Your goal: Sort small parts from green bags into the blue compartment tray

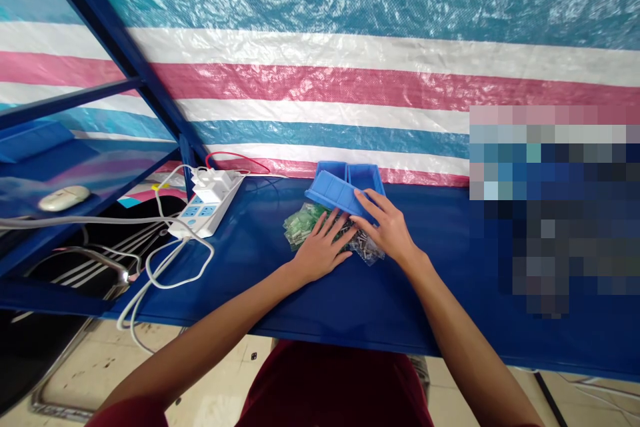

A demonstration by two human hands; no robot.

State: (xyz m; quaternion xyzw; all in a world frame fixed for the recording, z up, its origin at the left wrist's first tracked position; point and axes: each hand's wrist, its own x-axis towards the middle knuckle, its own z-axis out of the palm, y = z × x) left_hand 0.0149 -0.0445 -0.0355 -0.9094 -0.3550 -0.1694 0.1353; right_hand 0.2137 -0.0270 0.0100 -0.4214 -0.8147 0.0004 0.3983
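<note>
We log two bare forearms reaching out over a blue bench (pixel 350 307) from the bottom of the head view, the sleeves of a dark red shirt (pixel 330 387) at the lower edge. The left hand (pixel 320 250) lies palm down with fingers spread, its grip apart, pressing on a plastic bag of green parts (pixel 303 223). Its fingertips (pixel 337 220) reach to just below a tilted blue plastic tray (pixel 335 192). The right hand (pixel 386 227) is on that tray's near edge, fingertips (pixel 363 197) touching the blue wall. From this angle we cannot tell whether its grip is clamped on the tray or merely resting there. The tilted tray leans against two blue plastic trays (pixel 347 173) standing side by side behind it, near the back of the bench, and we cannot see inside it. A plastic bag of small metal parts (pixel 367 247) lies just under the right hand, touching the green bag. To the left, well apart from the hands, sits a white power strip (pixel 207 210) with white plug adapters (pixel 213 183) in its sockets and white cables (pixel 165 280) looping over the bench edge. A red wire (pixel 237 160) runs behind it. A blue steel frame (pixel 115 33) rises at left against a striped tarpaulin (pixel 350 27), and a pale computer mouse (pixel 64 198) sits on a lower blue surface. A pixelated patch covers the right of the view.
</note>
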